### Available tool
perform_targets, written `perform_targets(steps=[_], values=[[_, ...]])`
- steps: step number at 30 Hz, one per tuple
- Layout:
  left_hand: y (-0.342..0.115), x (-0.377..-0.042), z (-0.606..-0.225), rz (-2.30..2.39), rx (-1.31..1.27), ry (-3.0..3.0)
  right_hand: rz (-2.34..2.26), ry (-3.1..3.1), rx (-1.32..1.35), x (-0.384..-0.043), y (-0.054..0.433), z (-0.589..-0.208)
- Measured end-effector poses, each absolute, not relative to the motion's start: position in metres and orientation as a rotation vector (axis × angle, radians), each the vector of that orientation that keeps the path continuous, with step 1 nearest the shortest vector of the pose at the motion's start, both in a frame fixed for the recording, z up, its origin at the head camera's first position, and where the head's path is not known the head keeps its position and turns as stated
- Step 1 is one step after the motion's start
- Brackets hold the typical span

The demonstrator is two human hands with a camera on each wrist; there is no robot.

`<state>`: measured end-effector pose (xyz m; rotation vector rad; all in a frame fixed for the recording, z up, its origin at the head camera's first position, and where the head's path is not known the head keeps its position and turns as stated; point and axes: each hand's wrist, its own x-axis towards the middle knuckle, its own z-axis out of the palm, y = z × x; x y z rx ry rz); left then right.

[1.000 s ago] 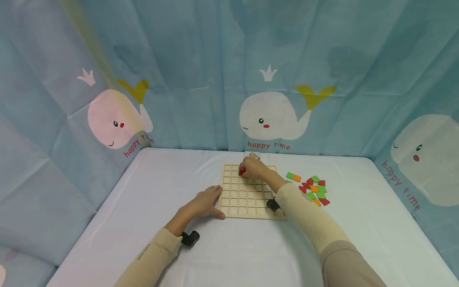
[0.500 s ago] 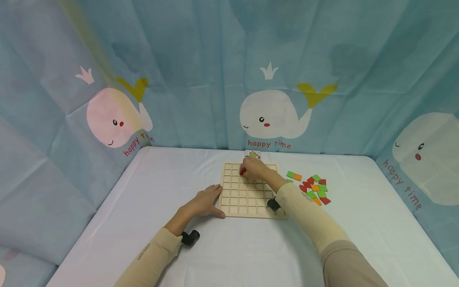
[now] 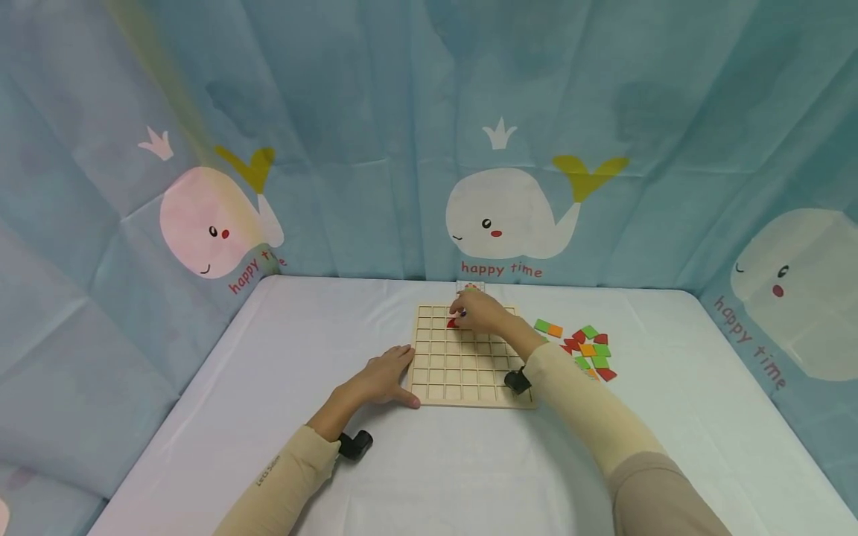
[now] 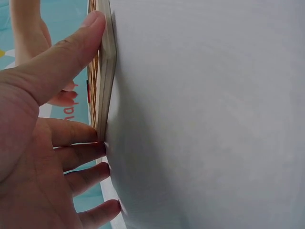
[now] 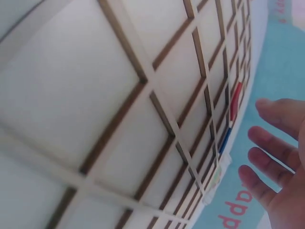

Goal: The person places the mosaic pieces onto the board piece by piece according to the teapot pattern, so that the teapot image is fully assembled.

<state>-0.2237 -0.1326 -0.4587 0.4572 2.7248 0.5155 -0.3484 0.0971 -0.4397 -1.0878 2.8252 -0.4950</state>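
Observation:
A wooden grid board [image 3: 445, 377] lies on the white table. My left hand [image 3: 382, 377] rests against its near-left corner; in the left wrist view the thumb [image 4: 71, 53] touches one edge and the spread fingers the side round the corner. Above the far part of the board is my right hand [image 3: 481, 313], its fingers parted. A red flat piece [image 3: 452, 323] sits in a far cell just under them. The right wrist view has this red piece [image 5: 235, 101] in the grid with a blue piece [image 5: 225, 140] beside it, and the fingertips stand apart from both.
To the right of the board lie several loose flat tiles in red, green and orange [image 3: 587, 351]. A small printed card [image 3: 471, 286] lies behind the board's far edge. A blue curtain with whale pictures [image 3: 362, 216] hangs beyond the table.
The right hand's fingers have come off the red piece, which stays in the grid. That hand and forearm have shifted slightly right. The left hand keeps its place.

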Motion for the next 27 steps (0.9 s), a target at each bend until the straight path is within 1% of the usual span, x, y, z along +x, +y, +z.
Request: perform_targets(steps=[14, 27], values=[[-0.133, -0.224, -0.463, 0.517, 0.465, 2.733, -0.720, 2.795, -0.910, -0.340, 0.129, -0.426], [-0.135, -0.224, -0.462, 0.532, 0.461, 2.720, -0.805, 2.831, -0.708, -0.337, 0.170, -0.428]])
